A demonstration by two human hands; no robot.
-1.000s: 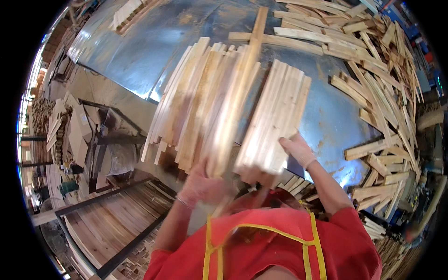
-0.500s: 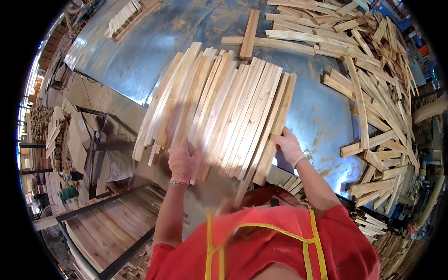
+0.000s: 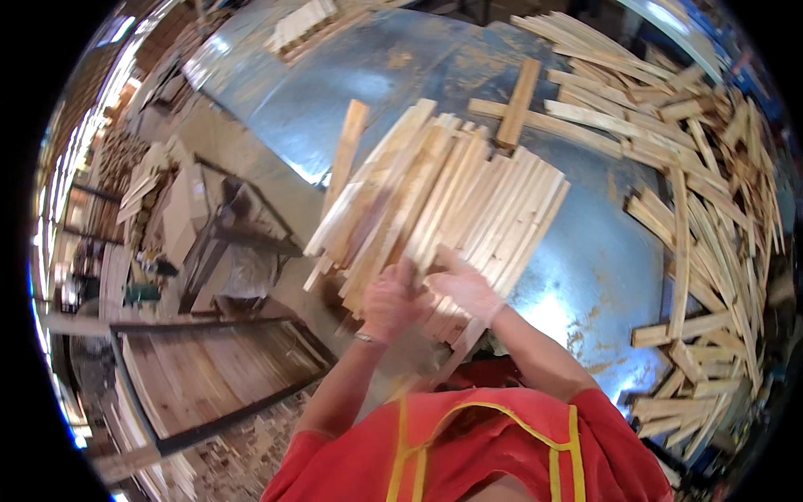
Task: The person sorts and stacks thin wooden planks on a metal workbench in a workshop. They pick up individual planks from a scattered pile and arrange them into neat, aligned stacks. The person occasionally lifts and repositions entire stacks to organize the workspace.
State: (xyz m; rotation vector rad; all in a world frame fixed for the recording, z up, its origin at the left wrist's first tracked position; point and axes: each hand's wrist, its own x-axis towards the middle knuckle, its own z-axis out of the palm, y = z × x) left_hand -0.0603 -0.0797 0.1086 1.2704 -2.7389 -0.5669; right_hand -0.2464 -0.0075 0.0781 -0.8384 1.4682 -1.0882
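Observation:
Long, light wooden strips (image 3: 502, 217) lie side by side in an uneven row at the edge of a metal table (image 3: 577, 276). My left hand (image 3: 393, 301), in a pale knit glove, is closed around the near end of strips mid-row; motion blur softens its fingers. Close beside it, my right hand (image 3: 467, 291), gloved too, reaches over the near part of the row with fingers stretched out on the wood. A browner strip (image 3: 347, 142) sits slightly apart at the row's left end, angled differently from the others.
A large jumbled heap of wooden pieces (image 3: 703, 217) covers the table's right side. Two crossed boards (image 3: 520, 100) lie beyond the row, and a small stack (image 3: 301, 23) sits at far left. A dark-framed rack of boards (image 3: 226, 376) stands at lower left.
My right hand has left the row's right edge and moved left, beside my left hand. The browner strips at the right edge no longer show there. The whole view has shifted.

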